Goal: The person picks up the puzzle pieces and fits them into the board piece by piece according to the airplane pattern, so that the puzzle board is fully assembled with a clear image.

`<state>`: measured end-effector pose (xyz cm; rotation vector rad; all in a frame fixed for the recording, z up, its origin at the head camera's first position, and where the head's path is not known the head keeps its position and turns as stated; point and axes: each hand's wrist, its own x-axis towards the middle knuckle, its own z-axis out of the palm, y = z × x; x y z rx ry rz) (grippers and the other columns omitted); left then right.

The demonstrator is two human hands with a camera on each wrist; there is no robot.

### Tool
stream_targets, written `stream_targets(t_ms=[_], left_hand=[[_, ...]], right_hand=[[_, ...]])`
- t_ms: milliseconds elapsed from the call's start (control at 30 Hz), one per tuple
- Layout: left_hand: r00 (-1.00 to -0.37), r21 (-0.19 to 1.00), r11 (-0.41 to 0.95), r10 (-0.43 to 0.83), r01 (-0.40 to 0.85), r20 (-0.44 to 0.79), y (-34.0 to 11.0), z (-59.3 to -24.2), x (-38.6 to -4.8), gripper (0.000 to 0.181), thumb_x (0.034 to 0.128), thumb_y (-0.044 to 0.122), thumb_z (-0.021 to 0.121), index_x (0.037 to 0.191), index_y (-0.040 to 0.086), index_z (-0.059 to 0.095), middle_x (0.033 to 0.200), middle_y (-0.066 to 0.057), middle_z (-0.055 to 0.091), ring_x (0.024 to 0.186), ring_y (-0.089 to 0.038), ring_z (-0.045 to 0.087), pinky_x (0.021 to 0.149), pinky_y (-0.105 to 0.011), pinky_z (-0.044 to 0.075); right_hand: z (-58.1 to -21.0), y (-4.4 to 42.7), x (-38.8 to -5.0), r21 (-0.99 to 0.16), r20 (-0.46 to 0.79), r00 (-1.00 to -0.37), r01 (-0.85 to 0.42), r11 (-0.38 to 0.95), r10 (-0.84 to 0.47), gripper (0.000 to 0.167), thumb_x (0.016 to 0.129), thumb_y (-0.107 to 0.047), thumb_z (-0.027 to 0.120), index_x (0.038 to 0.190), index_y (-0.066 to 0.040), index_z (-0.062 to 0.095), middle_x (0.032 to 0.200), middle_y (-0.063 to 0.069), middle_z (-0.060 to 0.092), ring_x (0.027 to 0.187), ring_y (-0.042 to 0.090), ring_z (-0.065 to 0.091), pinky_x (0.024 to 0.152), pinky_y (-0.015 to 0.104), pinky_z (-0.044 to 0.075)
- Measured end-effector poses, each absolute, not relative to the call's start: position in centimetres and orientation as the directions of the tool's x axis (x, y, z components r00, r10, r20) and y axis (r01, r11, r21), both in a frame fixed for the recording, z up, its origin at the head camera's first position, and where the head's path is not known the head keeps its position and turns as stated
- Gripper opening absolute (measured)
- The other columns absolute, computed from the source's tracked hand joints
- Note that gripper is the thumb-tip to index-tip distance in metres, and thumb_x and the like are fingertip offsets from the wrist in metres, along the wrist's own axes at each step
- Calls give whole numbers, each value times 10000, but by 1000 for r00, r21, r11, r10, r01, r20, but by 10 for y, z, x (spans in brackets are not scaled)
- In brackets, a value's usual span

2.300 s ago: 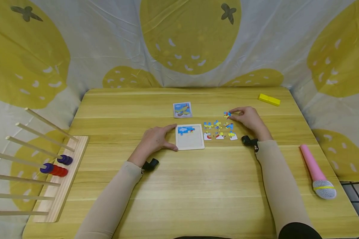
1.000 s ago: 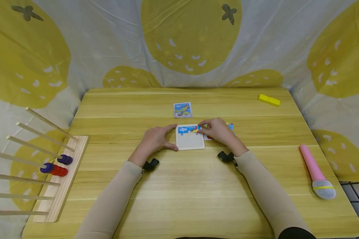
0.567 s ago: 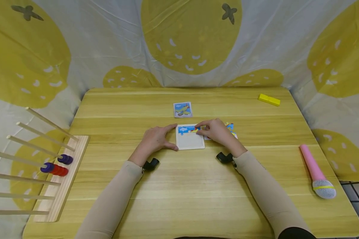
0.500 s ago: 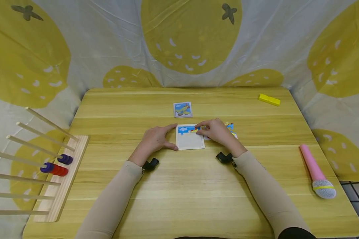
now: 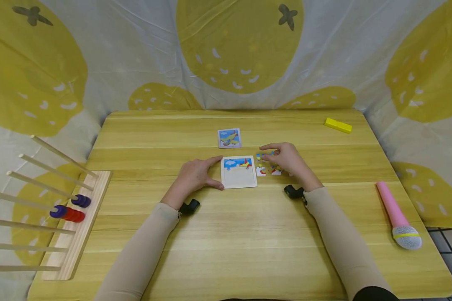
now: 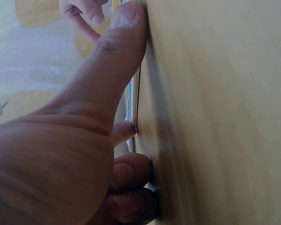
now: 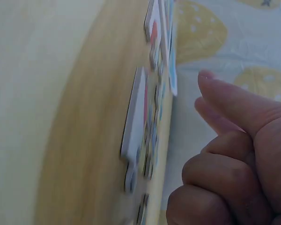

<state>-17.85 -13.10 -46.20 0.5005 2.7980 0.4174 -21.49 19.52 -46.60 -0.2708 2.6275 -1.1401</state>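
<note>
Near the middle of the table [image 5: 245,242] lies a shallow white tray [image 5: 239,180], with a strip of joined puzzle pieces [image 5: 231,162] filling its far side, blue sky with a red and yellow plane part at the right; the seams are too fine to count the pieces. The rest of the tray shows its bare floor.

The left hand [image 5: 193,175] is spread along the tray's left side, forefinger touching the far corner and thumb the near one; its other fingers are mostly hidden from the head camera. The right hand [image 5: 286,161] hangs over the loose pieces [image 5: 261,171] just right of the tray, thumb and forefinger parted, with nothing visible between them and the other fingers folded. It hides part of the group: at least four pieces can be made out. The right wrist view shows pieces nearly edge-on and overlapping, so that gives no firm count.

Beyond the tray lies one plane picture card [image 5: 229,138]. Far right is one yellow block [image 5: 337,125]; at the right, one pink toy microphone [image 5: 397,215]. To the left, one wooden stand [image 5: 80,234] has seven rods, the nearest three cut off by the picture's edge. Two rods carry rings [image 5: 74,215], purple on one, purple and red on the other, packed too closely to count.
</note>
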Motion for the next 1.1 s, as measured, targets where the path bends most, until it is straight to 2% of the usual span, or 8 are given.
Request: stream_targets(t_ms=[267, 800, 1100], left_hand=[[-903, 329, 892, 385, 310, -192, -131, -461, -179, 1091, 687, 722, 878, 1618, 329, 467, 894, -100, 707, 710, -218, 497, 601, -329, 353], [-904, 332, 895, 376, 298, -201, -130, -461, -180, 1085, 691, 715, 882, 1617, 329, 468, 1083, -145, 763, 773, -241, 556, 632, -331, 375], [-904, 324, 899, 372, 295, -209, -130, -460, -178, 1088, 688, 720, 881, 1616, 330, 468, 990, -128, 746, 744, -235, 535, 618, -331, 371]], right_hand=[[-468, 210, -222, -727, -217, -950, 4, 687, -224, 423, 971, -347, 791, 1368, -208, 737, 546, -71, 336, 500, 122, 292, 488, 269, 299], [-476, 210, -222, -722, -223, -941, -17, 692, -256, 415, 935, -348, 831, 1320, -208, 764, 528, -65, 380, 464, 109, 299, 473, 256, 291], [-476, 207, -220, -721, -236, -937, -9, 693, -258, 387, 950, -325, 817, 1310, -192, 766, 529, -67, 404, 468, 111, 317, 478, 251, 304]])
